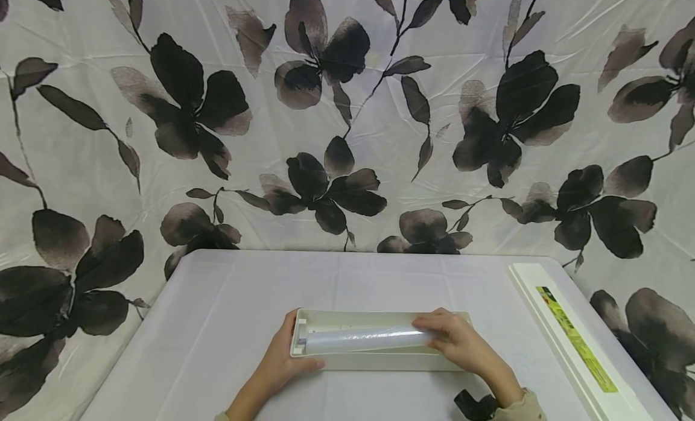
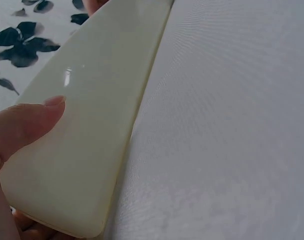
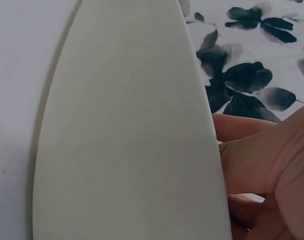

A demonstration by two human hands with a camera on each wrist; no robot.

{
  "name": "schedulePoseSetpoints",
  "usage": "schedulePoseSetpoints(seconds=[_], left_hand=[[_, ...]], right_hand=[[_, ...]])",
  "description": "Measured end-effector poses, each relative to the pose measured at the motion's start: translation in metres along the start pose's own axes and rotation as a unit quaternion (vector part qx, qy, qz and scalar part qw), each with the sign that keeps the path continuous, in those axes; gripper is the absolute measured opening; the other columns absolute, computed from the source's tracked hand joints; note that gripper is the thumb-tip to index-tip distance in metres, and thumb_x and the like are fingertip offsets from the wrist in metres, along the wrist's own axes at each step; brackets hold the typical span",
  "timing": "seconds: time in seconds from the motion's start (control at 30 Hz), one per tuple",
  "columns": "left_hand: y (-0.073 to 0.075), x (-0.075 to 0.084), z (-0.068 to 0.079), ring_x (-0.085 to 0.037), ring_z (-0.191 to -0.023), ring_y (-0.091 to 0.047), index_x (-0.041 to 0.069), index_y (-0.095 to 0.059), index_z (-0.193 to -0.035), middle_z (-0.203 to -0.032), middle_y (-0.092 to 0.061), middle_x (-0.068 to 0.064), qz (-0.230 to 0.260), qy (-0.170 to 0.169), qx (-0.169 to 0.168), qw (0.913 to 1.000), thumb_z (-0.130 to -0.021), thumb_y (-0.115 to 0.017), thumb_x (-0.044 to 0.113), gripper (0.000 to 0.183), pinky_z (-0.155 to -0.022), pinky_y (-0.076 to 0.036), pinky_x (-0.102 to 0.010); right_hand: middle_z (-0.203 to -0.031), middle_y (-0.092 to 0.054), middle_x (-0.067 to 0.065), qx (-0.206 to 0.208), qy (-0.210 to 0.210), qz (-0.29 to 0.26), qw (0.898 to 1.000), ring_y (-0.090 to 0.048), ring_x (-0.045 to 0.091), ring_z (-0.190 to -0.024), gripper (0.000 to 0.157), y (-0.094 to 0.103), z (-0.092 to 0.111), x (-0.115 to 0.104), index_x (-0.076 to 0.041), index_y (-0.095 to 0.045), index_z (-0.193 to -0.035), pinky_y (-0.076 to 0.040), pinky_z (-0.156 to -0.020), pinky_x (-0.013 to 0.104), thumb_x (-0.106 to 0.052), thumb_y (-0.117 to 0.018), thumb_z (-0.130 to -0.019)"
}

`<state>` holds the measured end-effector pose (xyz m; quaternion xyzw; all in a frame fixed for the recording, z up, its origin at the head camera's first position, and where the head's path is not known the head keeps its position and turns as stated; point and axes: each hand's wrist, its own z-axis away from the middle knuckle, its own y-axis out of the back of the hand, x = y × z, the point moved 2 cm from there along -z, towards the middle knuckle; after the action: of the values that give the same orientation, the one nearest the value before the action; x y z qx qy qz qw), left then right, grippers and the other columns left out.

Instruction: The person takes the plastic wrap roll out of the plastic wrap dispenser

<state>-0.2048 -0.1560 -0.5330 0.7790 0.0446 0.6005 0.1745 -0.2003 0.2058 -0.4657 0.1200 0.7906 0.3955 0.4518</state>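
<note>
A long off-white dispenser box (image 1: 380,362) stands on the white table with its top side uncovered. Inside it lies a roll of shiny plastic wrap (image 1: 364,339), its left end beside a small white fitting and its right end raised a little toward the rim. My left hand (image 1: 288,351) grips the box's left end, thumb on the front wall and fingers behind. With thumb and fingers, my right hand (image 1: 456,339) holds the right end of the roll, covering it. In the left wrist view, the left thumb (image 2: 31,122) presses on the box's smooth front wall (image 2: 91,130).
At the table's right side lies a long white lid (image 1: 564,336) with a yellow-green label strip (image 1: 575,339). A black device (image 1: 475,405) sits at my right wrist. Behind the table (image 1: 228,288) hangs a white cloth with dark flowers (image 1: 326,125).
</note>
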Motion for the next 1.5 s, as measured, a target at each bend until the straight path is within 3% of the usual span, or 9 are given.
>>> schedulePoseSetpoints(seconds=[0.27,0.83,1.2,1.5], left_hand=[[-0.001,0.001,0.002,-0.022,-0.105,-0.057,0.014,-0.040,-0.141,-0.123,-0.061,-0.004,0.007,0.000,-0.004,1.0000,-0.063,-0.089,0.025,0.094,-0.093,-0.044,-0.036],[-0.002,0.000,0.004,-0.020,-0.102,-0.058,0.010,-0.037,-0.143,-0.121,-0.060,-0.002,0.017,0.001,-0.008,0.9998,-0.064,-0.089,0.023,0.096,-0.091,-0.045,-0.034],[-0.002,0.001,0.004,-0.021,-0.100,-0.058,0.012,-0.038,-0.142,-0.118,-0.060,-0.003,0.022,0.003,-0.008,0.9997,-0.063,-0.090,0.023,0.095,-0.088,-0.047,-0.033],[-0.002,0.004,0.004,-0.025,-0.100,-0.059,0.013,-0.040,-0.141,-0.118,-0.060,-0.006,0.027,-0.004,-0.009,0.9996,-0.062,-0.090,0.021,0.094,-0.086,-0.048,-0.033]], right_hand=[[-0.115,-0.069,0.011,0.025,0.056,0.035,0.997,-0.064,0.024,-0.101,0.044,0.002,0.002,-0.001,0.001,-0.070,-0.116,-0.054,-0.082,0.034,0.011,-0.076,-0.074],[-0.109,-0.072,0.010,0.070,0.124,0.065,0.988,-0.066,0.027,-0.098,0.048,0.010,0.002,-0.010,0.001,-0.072,-0.111,-0.055,-0.080,0.034,0.015,-0.079,-0.066],[-0.108,-0.071,0.010,0.092,0.129,0.058,0.986,-0.066,0.024,-0.097,0.050,0.015,0.003,-0.013,0.000,-0.072,-0.113,-0.054,-0.079,0.029,0.016,-0.079,-0.066],[-0.110,-0.071,0.008,0.094,0.100,0.051,0.989,-0.065,0.022,-0.101,0.051,0.019,0.004,-0.012,-0.002,-0.072,-0.113,-0.051,-0.084,0.020,0.017,-0.079,-0.066]])
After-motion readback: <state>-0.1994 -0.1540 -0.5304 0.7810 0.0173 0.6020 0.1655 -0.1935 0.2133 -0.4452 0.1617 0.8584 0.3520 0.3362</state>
